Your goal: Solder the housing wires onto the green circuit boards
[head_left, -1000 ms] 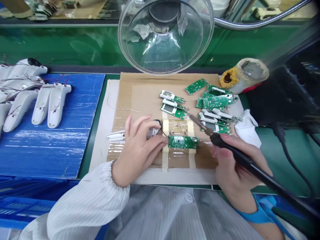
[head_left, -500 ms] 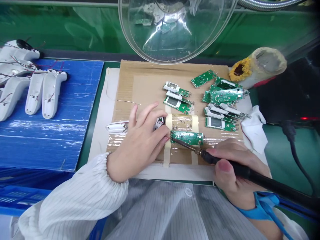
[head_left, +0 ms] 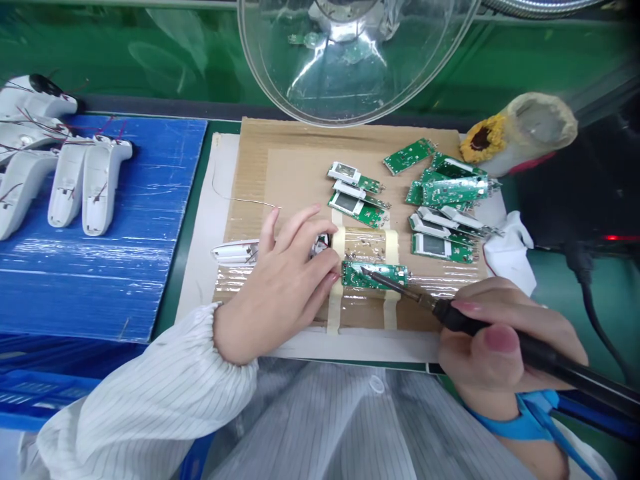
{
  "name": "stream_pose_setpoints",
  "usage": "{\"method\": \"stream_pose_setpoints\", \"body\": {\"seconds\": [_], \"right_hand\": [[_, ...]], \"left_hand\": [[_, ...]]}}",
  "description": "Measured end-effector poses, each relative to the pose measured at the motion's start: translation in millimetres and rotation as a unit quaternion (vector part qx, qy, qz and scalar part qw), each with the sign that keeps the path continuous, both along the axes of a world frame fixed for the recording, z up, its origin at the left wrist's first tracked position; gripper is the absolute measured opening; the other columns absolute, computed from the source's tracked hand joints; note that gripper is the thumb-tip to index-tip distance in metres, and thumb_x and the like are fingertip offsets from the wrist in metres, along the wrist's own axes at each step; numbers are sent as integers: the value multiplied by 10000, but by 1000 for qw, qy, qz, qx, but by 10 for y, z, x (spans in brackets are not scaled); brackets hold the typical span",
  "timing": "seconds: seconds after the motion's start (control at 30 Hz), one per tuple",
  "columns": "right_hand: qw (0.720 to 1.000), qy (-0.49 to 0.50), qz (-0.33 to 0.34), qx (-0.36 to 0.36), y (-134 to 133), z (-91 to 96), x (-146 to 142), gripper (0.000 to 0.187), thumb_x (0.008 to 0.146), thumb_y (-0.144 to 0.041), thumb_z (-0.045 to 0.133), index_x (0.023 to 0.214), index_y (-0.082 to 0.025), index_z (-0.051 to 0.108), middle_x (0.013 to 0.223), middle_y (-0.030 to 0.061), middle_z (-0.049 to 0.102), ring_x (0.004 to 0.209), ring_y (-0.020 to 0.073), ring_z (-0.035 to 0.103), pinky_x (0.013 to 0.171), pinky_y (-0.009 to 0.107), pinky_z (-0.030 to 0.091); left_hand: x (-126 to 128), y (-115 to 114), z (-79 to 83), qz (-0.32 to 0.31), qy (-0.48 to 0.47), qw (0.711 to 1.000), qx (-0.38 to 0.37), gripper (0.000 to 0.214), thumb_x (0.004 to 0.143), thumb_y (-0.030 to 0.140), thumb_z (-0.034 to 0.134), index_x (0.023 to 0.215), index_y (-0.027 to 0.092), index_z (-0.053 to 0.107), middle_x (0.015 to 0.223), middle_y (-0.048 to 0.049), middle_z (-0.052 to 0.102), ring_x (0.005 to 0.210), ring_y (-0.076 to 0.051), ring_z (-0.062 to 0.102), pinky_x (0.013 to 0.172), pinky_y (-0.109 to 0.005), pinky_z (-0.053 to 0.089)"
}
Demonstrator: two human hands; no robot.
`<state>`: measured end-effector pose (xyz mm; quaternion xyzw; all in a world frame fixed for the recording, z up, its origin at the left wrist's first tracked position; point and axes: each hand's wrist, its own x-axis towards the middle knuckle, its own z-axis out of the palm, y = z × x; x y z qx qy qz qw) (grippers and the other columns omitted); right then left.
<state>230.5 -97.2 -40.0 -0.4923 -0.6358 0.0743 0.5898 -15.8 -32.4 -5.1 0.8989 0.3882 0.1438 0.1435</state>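
My right hand grips a soldering iron by its black handle. The iron's tip is over the left half of a green circuit board on the cardboard; whether it touches cannot be told. My left hand lies over a white plastic housing, hiding its right part. Thumb and index finger are pinched together at the board's left end, and what they hold is hidden. Above the board is a taped-down brownish strip. A thin solder wire lies near my left fingertips.
Several circuit boards lie at the right, and a few with displays in the middle. White housings with wires rest on a blue board. A clear round shield overhangs the back. A tip-cleaner holder stands back right.
My right hand has drawn the soldering iron to the right, and its tip has moved from the board's left end farther in over it. My left hand has hardly moved.
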Motion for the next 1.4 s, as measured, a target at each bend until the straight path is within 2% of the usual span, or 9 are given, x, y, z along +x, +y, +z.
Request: {"method": "stream_pose_setpoints", "body": {"seconds": [0.1, 0.23, 0.3, 0.47, 0.7, 0.87, 0.97, 1.1, 1.4], "right_hand": [[999, -7, 21, 31, 26, 13, -39, 168, 877, -267, 601, 967, -240, 740, 615, 10, 646, 496, 201, 600, 403, 352, 408], [1000, -9, 23, -5, 8, 56, -69, 204, 893, -267, 604, 1048, -256, 736, 630, 9, 639, 552, 209, 619, 440, 362, 452], [1000, -4, 17, -6, 32, 49, -96, 209, 886, -259, 611, 1053, -265, 736, 638, 7, 645, 556, 208, 617, 439, 362, 462], [993, 34, -12, 112, 154, -32, -170, 187, 857, -262, 624, 986, -261, 760, 598, 0, 634, 441, 171, 513, 341, 343, 336], [999, 25, -15, -22, 51, -20, -65, 275, 823, -168, 675, 1075, -272, 717, 887, 23, 723, 721, 200, 660, 640, 386, 546], [993, 38, -53, -99, 99, 144, -77, 223, 835, -205, 688, 1034, -299, 728, 950, 14, 707, 838, 204, 650, 721, 393, 513], [995, 78, -66, -5, 261, 184, -87, 114, 876, -257, 658, 932, -295, 749, 820, 3, 699, 780, 185, 625, 665, 364, 469], [988, 98, -37, 114, 413, 134, -79, 189, 920, -315, 597, 828, -231, 741, 642, -7, 651, 614, 157, 571, 559, 333, 417], [995, 47, 91, 19, 283, 52, -118, 135, 866, -145, 565, 842, -157, 697, 674, 1, 665, 523, 122, 542, 488, 322, 388]], "left_hand": [[-40, -10, -10, -2, -19, 1000, -3, 150, 993, 202, 494, 1002, 227, 642, 1412, -75, 526, 1492, -275, 288, 1231, -607, 115], [-202, -44, -36, 10, -91, 996, -13, 224, 955, 154, 578, 1157, 244, 615, 1459, -78, 509, 1471, -239, 336, 1245, -562, 156], [-283, -58, -50, 20, -138, 990, -13, 219, 948, 101, 580, 1099, 249, 638, 1396, -63, 572, 1416, -207, 425, 1238, -535, 203], [-290, -29, -74, -6, -194, 981, -25, 165, 953, 98, 598, 994, 239, 673, 1122, -13, 739, 1281, -177, 572, 1220, -517, 247], [-91, 102, -97, -3, -201, 980, 4, 95, 940, 164, 647, 947, 230, 715, 911, 8, 757, 1119, -200, 591, 1177, -542, 286], [-56, 98, -123, -4, -161, 987, 17, 90, 950, 178, 634, 947, 228, 709, 897, 11, 692, 1057, -184, 543, 1193, -518, 241], [-36, 71, -105, 9, -133, 991, 12, 101, 960, 191, 608, 936, 220, 701, 922, -10, 635, 1059, -194, 525, 1194, -534, 229], [-13, 52, -63, 26, -124, 992, 0, 110, 952, 185, 588, 918, 202, 691, 1100, -62, 571, 1200, -239, 479, 1178, -538, 269], [-1, 76, -64, 26, -115, 993, -18, 92, 938, 166, 591, 879, 188, 658, 1260, -61, 560, 1325, -243, 438, 1194, -490, 267]]}}
